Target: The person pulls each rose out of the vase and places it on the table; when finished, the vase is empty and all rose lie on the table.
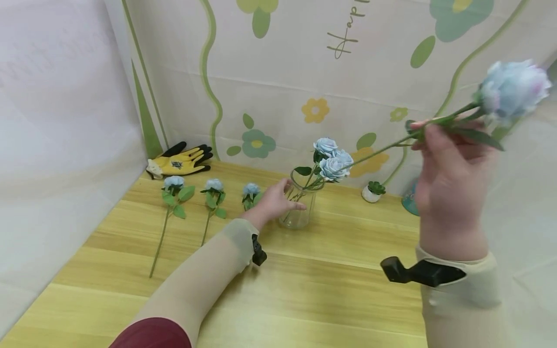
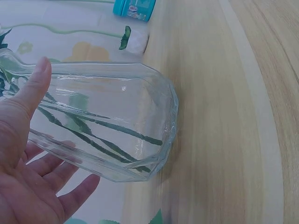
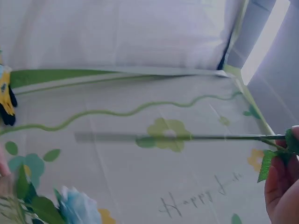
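Note:
My left hand (image 1: 275,202) holds the clear glass vase (image 1: 300,215) near its neck, thumb on one side and fingers on the other. In the left wrist view several green stems (image 2: 100,137) slant inside the vase. Light-blue roses (image 1: 335,164) lean out of its mouth to the right. Raised at the right, my right hand (image 1: 454,174) pinches another blue rose (image 1: 513,89) by its stem just below the bloom. That stem points down-left, its lower end overlapping the vase's blooms in the head view. In the right wrist view, the stem (image 3: 224,137) extends sideways from the fingers.
Three blue roses lie left of the vase: one rose (image 1: 174,181) farthest left, a second rose (image 1: 214,185), and a third rose (image 1: 251,189) partly behind the left hand. Yellow-black gloves (image 1: 183,162) lie at the back left. A small potted succulent (image 1: 373,192) and a blue container (image 2: 135,8) stand right.

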Tool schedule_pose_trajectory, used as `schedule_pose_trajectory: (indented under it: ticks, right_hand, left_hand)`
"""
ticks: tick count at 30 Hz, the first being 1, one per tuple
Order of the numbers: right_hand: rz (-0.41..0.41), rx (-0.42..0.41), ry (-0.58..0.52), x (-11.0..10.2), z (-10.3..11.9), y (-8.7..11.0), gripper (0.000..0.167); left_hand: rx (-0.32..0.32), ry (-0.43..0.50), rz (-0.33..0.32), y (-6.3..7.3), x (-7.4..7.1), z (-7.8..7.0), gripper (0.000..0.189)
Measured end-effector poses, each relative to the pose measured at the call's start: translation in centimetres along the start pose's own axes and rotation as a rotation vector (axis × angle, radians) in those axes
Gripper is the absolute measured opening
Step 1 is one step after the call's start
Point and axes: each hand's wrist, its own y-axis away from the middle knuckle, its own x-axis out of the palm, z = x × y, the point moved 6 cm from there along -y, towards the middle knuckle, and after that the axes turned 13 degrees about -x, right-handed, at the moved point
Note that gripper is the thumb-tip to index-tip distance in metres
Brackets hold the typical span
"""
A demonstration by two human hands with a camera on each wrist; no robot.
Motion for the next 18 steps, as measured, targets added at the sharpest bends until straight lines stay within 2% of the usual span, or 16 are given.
schedule_pose_trajectory:
  ticks: [3,6,11,15,18]
  right_hand:
    - [-0.038,0.009,0.055,-1.4,1.2,-1.0,0.021]
    - [-0.032,0.068,0.211,-2.8,1.7,-1.5,0.024]
    - [0.022,0.263,0.466,-5.6,0.0,-0.5,0.026]
    - [0.078,0.445,0.618,-8.9,-2.8,1.4,0.017]
    - [0.141,0.589,0.792,-11.8,-4.8,3.1,0.014]
  left_hand:
    - [0.000,0.002,-0.003,0.0,0.0,0.0,0.096]
    - [-0.003,0.010,-0.003,0.1,-0.1,0.0,0.096]
    - [-0.007,0.019,-0.004,0.2,-0.2,0.0,0.094]
    - [-0.006,0.008,-0.011,0.2,-0.1,0.0,0.091]
    - [-0.003,0.003,-0.013,0.1,0.0,0.0,0.090]
